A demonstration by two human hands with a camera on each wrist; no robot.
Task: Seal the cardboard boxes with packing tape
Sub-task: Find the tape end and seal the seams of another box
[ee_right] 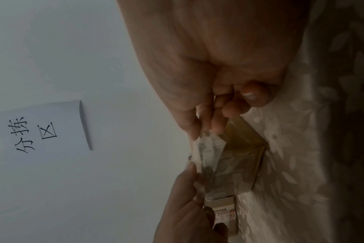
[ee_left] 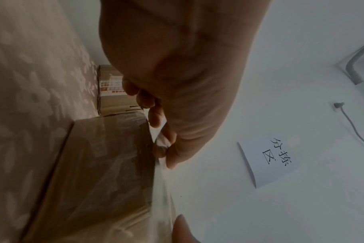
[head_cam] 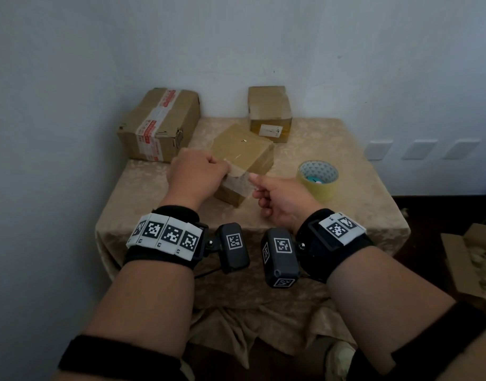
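A cut strip of clear tape [head_cam: 237, 178] is stretched between the two hands, held just above the near corner of the small cardboard box [head_cam: 243, 158] that sits in the middle of the cloth-covered table [head_cam: 346, 188]. The left hand [head_cam: 197, 174] pinches one end between thumb and curled fingers; the right hand [head_cam: 274, 199] pinches the other end the same way, the rest of its fingers tucked in. In the wrist views the strip looks crinkled and cloudy, and it hangs free of the cardboard, not yet pressed down.

That box already shines with tape across its top, so I judge this piece to be an extra strip for the near edge or side, with the box partly sealed and this strip left to lay and smooth.

Farther back on the left, the large box [head_cam: 159, 125] carries a band of white and red printed tape over its top and front; it looks closed. The box with a label [head_cam: 270, 114] at the back right is shut, but whether fresh tape is on it I cannot tell. The tape roll [head_cam: 317, 180] stands on the table to the right, well apart from the hands. So at least one box looks unfinished.
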